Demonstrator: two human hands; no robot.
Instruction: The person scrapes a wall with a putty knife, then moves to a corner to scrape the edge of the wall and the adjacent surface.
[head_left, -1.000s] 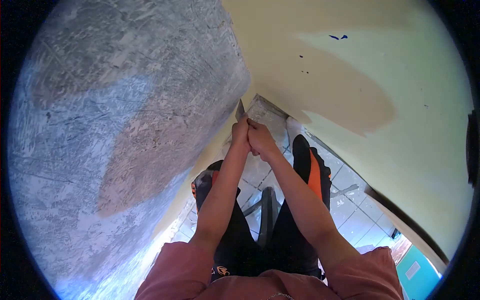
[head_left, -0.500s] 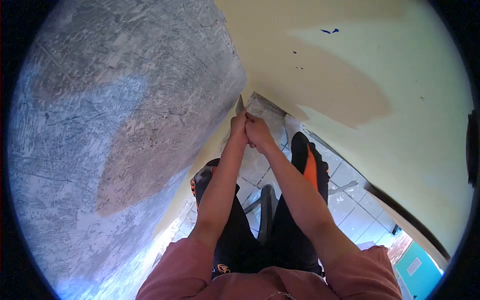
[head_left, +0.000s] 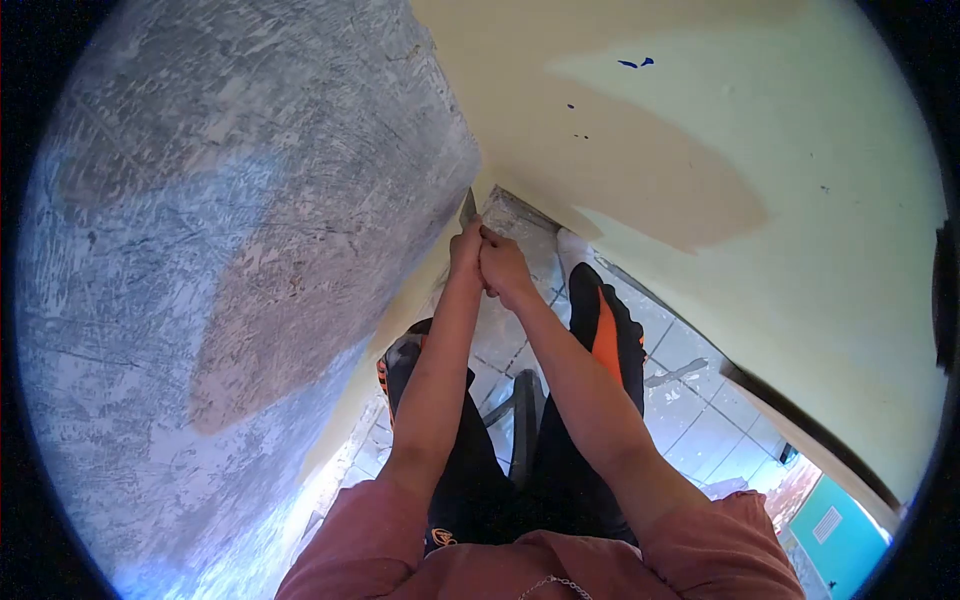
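Note:
A metal scraper blade point(head_left: 468, 208) points up and away, its edge at the lower border of the grey, rough-scraped wall point(head_left: 270, 220), close to the corner. My left hand point(head_left: 465, 248) is closed around the scraper's handle, which the fingers hide. Pressed against it from the right, my right hand point(head_left: 504, 270) is closed too and seems to grip the same handle; its fingers are mostly covered. Yellowish paint point(head_left: 425, 275) shows below the grey patch beside my left wrist.
A smooth cream wall point(head_left: 690, 150) rises on the right, meeting the grey one at the corner. Dusty white tiles point(head_left: 700, 440) lie below, with my black and orange shoe point(head_left: 605, 325) near the right wall. A dark bar point(head_left: 525, 425) stands between my legs. A turquoise panel point(head_left: 835, 535) is at lower right.
The whole view has shifted slightly, so walls, hands and shoes sit a little further left. Both hands keep their hold on the scraper at nearly the same spot by the wall.

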